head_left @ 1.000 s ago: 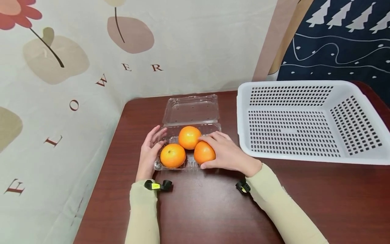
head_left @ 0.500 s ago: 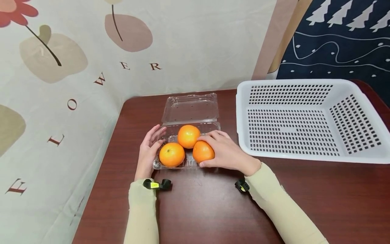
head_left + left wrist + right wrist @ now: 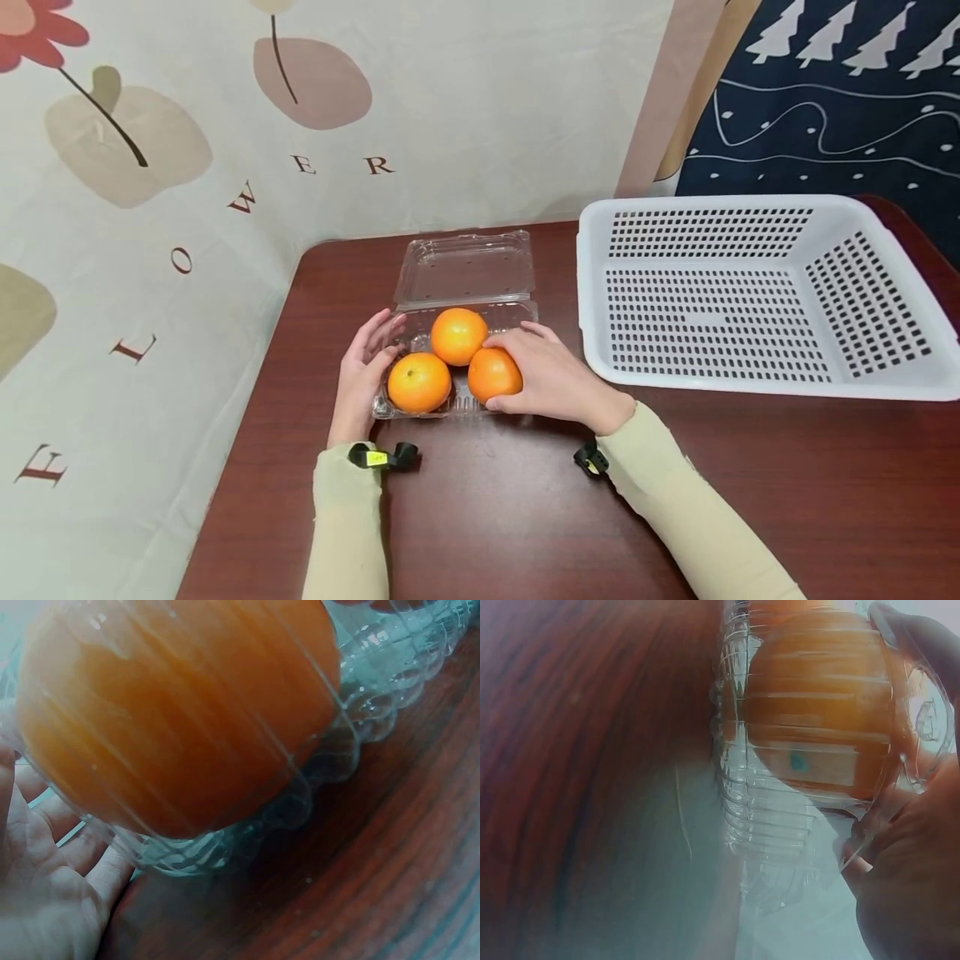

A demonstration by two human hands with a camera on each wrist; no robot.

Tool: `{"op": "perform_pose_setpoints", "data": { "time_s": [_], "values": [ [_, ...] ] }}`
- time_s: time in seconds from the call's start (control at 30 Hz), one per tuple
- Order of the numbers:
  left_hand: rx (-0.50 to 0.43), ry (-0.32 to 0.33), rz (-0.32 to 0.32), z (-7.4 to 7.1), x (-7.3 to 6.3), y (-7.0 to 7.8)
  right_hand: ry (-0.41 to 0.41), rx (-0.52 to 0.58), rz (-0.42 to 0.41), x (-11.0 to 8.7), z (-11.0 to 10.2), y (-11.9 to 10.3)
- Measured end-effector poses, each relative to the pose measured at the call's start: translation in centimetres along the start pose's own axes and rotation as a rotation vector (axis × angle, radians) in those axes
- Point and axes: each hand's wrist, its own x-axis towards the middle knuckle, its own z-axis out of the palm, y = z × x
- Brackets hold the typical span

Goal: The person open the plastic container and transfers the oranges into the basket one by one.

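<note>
In the head view, a clear plastic clamshell box (image 3: 468,406) lies on the table with its lid (image 3: 465,268) folded back. Three oranges are in the box: a left one (image 3: 418,383), a rear one (image 3: 458,336) and a right one (image 3: 492,375). My right hand (image 3: 555,379) grips the right orange from its right side, thumb in front and fingers behind. My left hand (image 3: 360,379) rests against the box's left wall, beside the left orange. Through that wall, the left wrist view shows the left orange (image 3: 180,712) close up; the fingers (image 3: 64,817) lie loosely extended along the plastic.
A large white perforated basket (image 3: 720,389) stands to the right on the brown table (image 3: 487,517). Behind the table hangs a pale printed cloth (image 3: 480,100), with a dark tree-patterned cloth (image 3: 825,125) at the right.
</note>
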Motion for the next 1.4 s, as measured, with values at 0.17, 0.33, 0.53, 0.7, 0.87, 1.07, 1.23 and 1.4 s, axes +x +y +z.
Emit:
{"op": "perform_pose_setpoints", "data": {
  "time_s": [0.17, 0.33, 0.53, 0.7, 0.87, 1.07, 1.23, 1.4],
  "values": [
    [-0.013, 0.007, -0.002, -0.15, 0.11, -0.10, 0.011, 0.016, -0.022, 0.12, 0.07, -0.03],
    [-0.015, 0.017, -0.016, -0.29, 0.22, -0.13, 0.036, 0.022, -0.030, 0.28, 0.03, -0.13],
    [-0.039, 0.012, -0.019, -0.19, 0.33, -0.15, 0.076, 0.017, -0.007, 0.21, -0.12, -0.33],
    [-0.032, 0.008, -0.027, -0.09, 0.30, -0.19, 0.092, 0.046, 0.009, 0.02, -0.17, -0.44],
    [-0.021, 0.010, -0.032, -0.09, 0.33, -0.27, 0.115, 0.060, -0.025, 0.11, -0.08, -0.51],
    [-0.037, 0.008, -0.028, -0.10, 0.30, -0.21, 0.128, 0.062, -0.052, 0.07, -0.17, -0.47],
    [-0.034, 0.005, -0.028, -0.12, 0.22, -0.17, 0.154, 0.086, -0.088, 0.11, -0.25, -0.35],
    [-0.038, 0.007, -0.028, -0.16, 0.20, -0.11, 0.192, 0.118, -0.133, 0.19, -0.27, -0.34]
  ]
}}
